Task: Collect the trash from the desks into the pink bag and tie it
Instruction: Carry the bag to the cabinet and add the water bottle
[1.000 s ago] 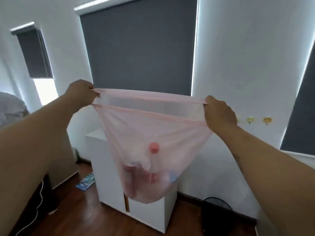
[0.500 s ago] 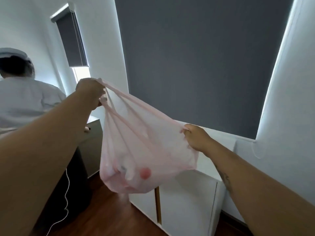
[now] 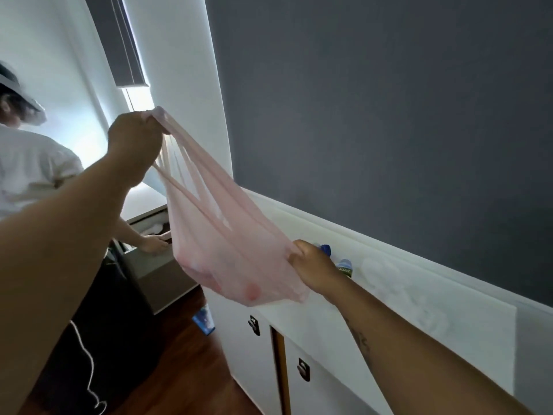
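Left hand (image 3: 134,139) and right hand (image 3: 314,269) both gripped the pink bag (image 3: 221,244) rim; probably best pulled evenly before knotting.

Trash inside my pink bag (image 3: 227,250) only blurred shapes through the film, bottles (image 3: 344,266) behind the bag half hidden by my right hand (image 3: 314,269), label unreadable, both my forearms cut by the frame edge.

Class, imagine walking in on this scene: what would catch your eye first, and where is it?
First, the thin translucent pink plastic bag, stretched mid-frame between the raised left hand and the lower right hand, each grip bunching its rim. Behind it, a large dark grey roller blind fills the upper right. At the left edge stands another person in a white shirt.
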A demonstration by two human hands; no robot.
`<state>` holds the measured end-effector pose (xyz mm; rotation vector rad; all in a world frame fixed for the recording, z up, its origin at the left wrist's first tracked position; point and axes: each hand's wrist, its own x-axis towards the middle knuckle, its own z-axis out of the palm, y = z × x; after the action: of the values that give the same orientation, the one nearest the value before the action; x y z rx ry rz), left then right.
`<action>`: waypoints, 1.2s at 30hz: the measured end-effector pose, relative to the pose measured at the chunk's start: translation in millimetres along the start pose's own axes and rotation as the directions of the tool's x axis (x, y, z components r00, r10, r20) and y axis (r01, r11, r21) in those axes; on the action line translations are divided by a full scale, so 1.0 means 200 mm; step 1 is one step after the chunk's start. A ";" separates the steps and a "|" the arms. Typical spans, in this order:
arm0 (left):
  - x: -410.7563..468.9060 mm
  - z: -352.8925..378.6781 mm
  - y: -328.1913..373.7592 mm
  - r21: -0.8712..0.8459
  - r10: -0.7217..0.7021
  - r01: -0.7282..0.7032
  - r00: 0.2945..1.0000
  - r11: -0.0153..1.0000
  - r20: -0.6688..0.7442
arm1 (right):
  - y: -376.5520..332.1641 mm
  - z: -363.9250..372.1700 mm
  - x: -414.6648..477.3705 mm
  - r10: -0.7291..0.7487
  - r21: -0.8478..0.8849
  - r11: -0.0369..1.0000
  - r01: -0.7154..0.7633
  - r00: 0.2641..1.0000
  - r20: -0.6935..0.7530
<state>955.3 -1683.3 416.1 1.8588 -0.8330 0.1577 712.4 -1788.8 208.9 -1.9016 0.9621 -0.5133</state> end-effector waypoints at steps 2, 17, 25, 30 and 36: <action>0.09 0.12 -0.05 -0.006 0.019 -0.019 0.999 1.000 0.036 | 0.08 -0.03 0.11 0.058 -0.013 0.998 -0.057 0.986 0.156; 0.43 0.68 -0.12 -0.035 -0.039 0.050 0.965 0.998 0.261 | 0.58 -0.01 0.89 0.182 -0.800 0.594 -0.090 0.983 0.024; 0.35 0.86 -0.05 0.066 -0.065 0.049 0.963 0.997 0.262 | 0.57 -0.20 0.77 -0.035 -0.618 0.774 -0.142 0.964 -0.265; 0.25 0.99 0.06 0.130 -0.041 0.002 0.954 0.992 0.295 | 0.31 -0.37 0.57 -0.194 -0.278 0.959 0.051 0.834 -0.517; 0.23 1.02 0.16 0.158 -0.153 0.107 0.934 0.982 0.321 | 0.18 -0.37 0.14 -0.276 -0.154 0.958 0.241 0.920 -0.279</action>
<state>917.0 -1886.3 370.0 2.0990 -0.9423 -0.1936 664.1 -1861.4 213.4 -2.1112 0.9500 -0.9417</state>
